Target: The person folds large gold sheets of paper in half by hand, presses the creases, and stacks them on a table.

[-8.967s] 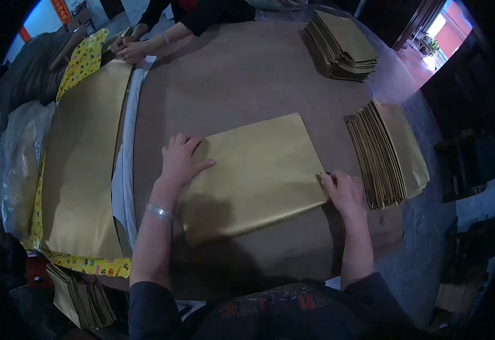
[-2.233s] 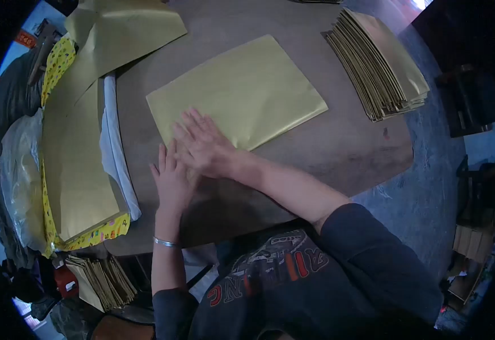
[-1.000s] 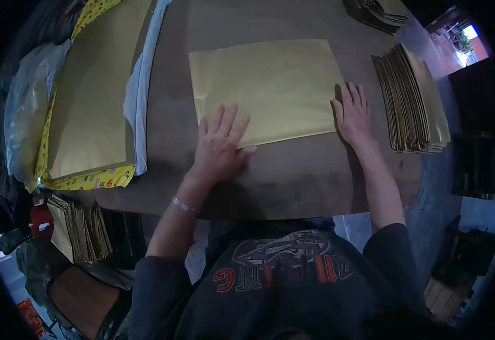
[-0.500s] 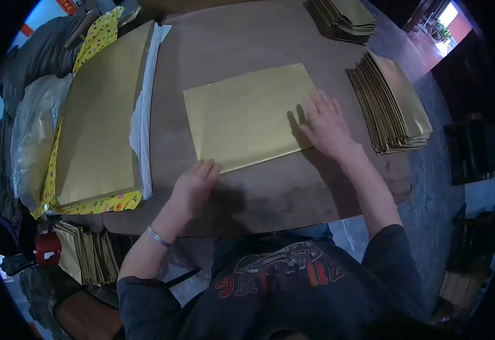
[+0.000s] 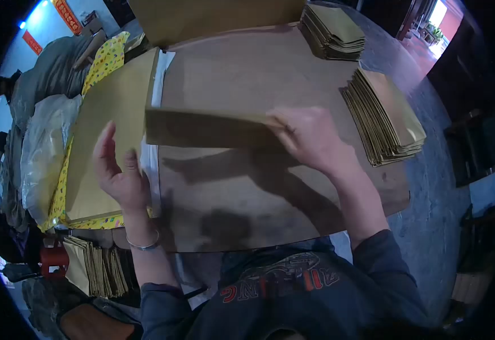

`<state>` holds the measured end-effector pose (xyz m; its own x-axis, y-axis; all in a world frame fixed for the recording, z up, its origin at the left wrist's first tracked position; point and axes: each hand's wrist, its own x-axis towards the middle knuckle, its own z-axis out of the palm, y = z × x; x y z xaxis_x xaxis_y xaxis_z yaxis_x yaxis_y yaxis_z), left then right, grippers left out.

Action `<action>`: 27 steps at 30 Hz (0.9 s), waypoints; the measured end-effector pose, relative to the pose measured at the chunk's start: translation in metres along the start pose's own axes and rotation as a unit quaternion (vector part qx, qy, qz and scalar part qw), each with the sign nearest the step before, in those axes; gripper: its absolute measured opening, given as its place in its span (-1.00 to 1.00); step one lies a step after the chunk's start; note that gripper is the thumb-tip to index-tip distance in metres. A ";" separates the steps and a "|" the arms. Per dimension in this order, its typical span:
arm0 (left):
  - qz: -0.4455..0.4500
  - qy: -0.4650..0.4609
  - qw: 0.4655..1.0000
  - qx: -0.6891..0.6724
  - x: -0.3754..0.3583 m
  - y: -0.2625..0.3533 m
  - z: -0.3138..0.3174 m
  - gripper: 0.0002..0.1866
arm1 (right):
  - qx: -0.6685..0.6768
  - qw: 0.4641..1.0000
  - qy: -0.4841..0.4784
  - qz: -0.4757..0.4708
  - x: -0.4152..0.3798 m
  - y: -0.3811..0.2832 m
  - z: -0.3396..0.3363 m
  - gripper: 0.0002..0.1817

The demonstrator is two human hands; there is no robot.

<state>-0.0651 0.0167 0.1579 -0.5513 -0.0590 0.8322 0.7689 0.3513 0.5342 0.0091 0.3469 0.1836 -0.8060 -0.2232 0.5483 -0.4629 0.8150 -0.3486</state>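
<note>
A folded brown kraft paper sheet [image 5: 208,129] is raised above the table, tilted so that it looks like a narrow band. My right hand [image 5: 310,133] grips its right end, the thumb on the near side. Its left end reaches the edge of the large flat stack of kraft paper [image 5: 108,136] in this view. My left hand [image 5: 124,175] is open and empty, thumb and fingers apart, over the near right part of that stack. Shadows of hands and sheet fall on the brown tabletop [image 5: 225,198].
Folded paper stands in a pile [image 5: 386,116] at the table's right edge and in another pile [image 5: 335,31] at the far right. Yellow printed wrapping [image 5: 60,198] and clear plastic [image 5: 46,153] lie at the left. More folded paper [image 5: 97,266] sits below the table, lower left.
The sheet lay flat under both hands; now my right hand has lifted and tilted it. My left hand has let go and moved left, opening. The view has shifted slightly.
</note>
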 end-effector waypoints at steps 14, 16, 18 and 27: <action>-0.534 -0.307 0.610 -0.499 -0.133 -0.002 0.053 -0.13 | 0.143 0.871 0.059 0.467 -0.088 0.073 0.036 -0.64; -0.621 -0.222 0.539 -0.524 -0.141 0.008 0.061 -0.29 | 0.144 0.861 0.016 0.487 -0.108 0.076 0.047 -0.63; -0.575 -0.308 0.648 -0.392 -0.152 0.007 0.066 -0.31 | 0.146 0.851 -0.026 0.504 -0.125 0.083 0.059 -0.61; -0.618 -0.291 0.698 -0.217 -0.130 0.024 0.070 -0.09 | 0.156 0.953 -0.106 0.238 -0.181 0.094 0.024 -0.34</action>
<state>0.0024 0.0984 0.0522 -0.8214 0.3666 -0.4369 -0.4535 0.0448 0.8902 0.1029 0.4512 0.0335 -0.9932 0.0030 0.1167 -0.0857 0.6602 -0.7462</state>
